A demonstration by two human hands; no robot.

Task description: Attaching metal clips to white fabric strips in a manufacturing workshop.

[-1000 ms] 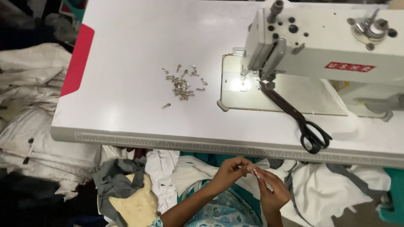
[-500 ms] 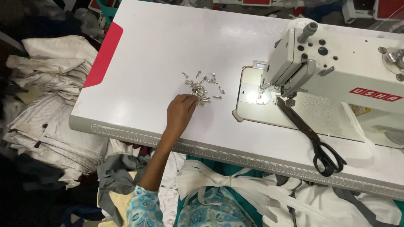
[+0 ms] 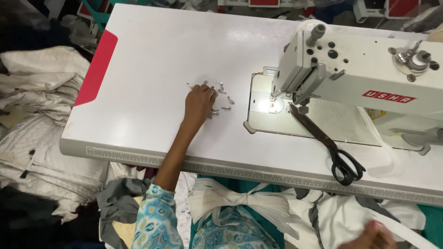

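On the white sewing table (image 3: 152,55), your left hand (image 3: 198,102) is resting palm down over a scattering of small metal pieces (image 3: 220,98), which are lying loose on the tabletop just left of the sewing machine's lit needle plate (image 3: 265,103). Your fingers are curling downward onto the cluster, partly closed; whether they are actually pinching one of the pieces is not visible, since the back of the hand is covering the fingertips. Several pieces are showing just beyond your knuckles and to the right of the hand, apart from one another. Your left forearm is reaching up across the table's ruled front edge, with a patterned blue sleeve (image 3: 157,221) showing near the bottom of the view. Your right hand (image 3: 371,236) is sitting low at the bottom edge, below the table, touching white fabric strips (image 3: 240,205) in your lap; it appears loosely closed, though only part of it is in view. Black-handled scissors (image 3: 330,145) are lying on the table to the right of the needle plate, blades pointing toward the white sewing machine (image 3: 369,69), well apart from both hands. Heaped pale cloth (image 3: 37,120) is lying beside the table on your left.
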